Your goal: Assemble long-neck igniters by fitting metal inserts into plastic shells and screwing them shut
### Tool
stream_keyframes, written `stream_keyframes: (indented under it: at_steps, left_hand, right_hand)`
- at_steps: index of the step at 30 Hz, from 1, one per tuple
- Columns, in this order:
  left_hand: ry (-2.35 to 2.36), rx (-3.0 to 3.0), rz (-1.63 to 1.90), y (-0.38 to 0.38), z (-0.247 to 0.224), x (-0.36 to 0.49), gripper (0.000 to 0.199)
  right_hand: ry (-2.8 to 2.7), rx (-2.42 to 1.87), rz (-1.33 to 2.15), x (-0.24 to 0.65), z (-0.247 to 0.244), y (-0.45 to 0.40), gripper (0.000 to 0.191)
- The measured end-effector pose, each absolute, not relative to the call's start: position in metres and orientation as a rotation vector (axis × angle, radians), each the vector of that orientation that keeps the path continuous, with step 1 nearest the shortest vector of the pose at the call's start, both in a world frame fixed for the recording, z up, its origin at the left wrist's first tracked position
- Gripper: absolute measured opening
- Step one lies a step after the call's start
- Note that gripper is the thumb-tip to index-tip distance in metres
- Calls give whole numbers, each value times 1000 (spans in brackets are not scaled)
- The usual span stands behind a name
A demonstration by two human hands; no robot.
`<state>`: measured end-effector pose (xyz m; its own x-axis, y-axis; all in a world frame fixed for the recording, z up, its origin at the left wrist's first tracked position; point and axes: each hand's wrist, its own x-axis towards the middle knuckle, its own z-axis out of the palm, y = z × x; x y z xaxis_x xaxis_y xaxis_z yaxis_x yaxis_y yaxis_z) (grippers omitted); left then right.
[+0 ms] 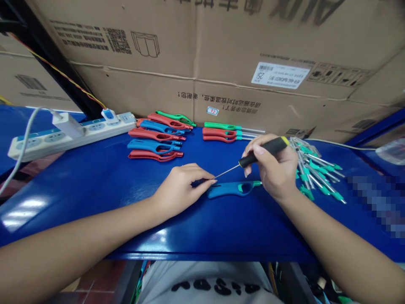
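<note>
My right hand is closed round the black and yellow handle of a screwdriver, whose thin shaft slants down to the left. At its tip, the thumb and fingers of my left hand are pinched together; whether they hold the tip or some tiny piece there is too small to make out. Just below the tip, a blue lighter body with a green trigger lies flat on the blue table. Its right end reaches close to my right hand.
Red, blue and green lighter bodies lie stacked at the back left, near a white power strip. Lighters with metal tubes rest against a large cardboard box. Metal tubes with green parts are piled at right.
</note>
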<state>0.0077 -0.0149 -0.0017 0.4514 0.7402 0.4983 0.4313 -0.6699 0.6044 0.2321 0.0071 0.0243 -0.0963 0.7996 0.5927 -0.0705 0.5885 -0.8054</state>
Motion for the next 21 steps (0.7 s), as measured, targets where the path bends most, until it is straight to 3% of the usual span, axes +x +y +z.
stream_keyframes:
  at_steps: [5, 13, 16, 21]
  left_hand:
    - [1004, 2418, 984, -12, -5, 6, 8]
    - [926, 2627, 862, -14, -8, 4, 14]
    - [915, 2651, 818, -16, -6, 5, 16]
    - [985, 2610, 734, -17, -4, 5, 16]
  right_hand:
    - [-1729, -651, 426, 230, 24, 0, 7]
    - [-1724, -661, -110, 232, 17, -5, 66]
    - [-1811, -552, 41, 234, 14, -3, 61]
    - [-1918, -570, 709, 231, 16, -7, 52]
